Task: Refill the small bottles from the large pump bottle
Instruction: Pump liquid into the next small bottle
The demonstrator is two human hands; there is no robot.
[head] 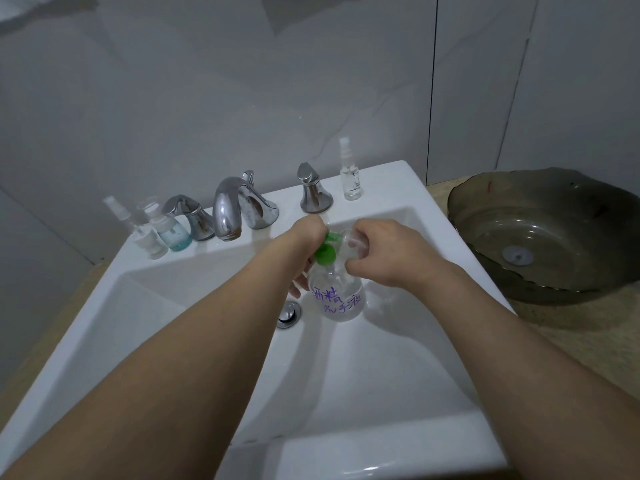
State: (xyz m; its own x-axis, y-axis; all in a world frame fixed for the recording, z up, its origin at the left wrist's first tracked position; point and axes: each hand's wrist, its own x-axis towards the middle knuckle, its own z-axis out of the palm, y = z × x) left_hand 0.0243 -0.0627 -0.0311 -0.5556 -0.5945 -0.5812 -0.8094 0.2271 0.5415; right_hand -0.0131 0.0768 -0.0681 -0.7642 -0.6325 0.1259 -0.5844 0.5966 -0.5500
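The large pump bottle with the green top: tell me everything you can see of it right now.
The large pump bottle is clear plastic, purple handwriting on its front, with a green pump head. It is held over the white sink basin, tilted, near the drain. The left hand is at the pump head; the right hand holds a small clear container at the spout. Its liquid level is unclear.

Four small bottles [350, 174], one pump bottle [337, 296]

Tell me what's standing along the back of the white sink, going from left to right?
Small spray bottle → blue-liquid bottle → left tap handle → faucet spout → right tap handle → clear spray bottle.
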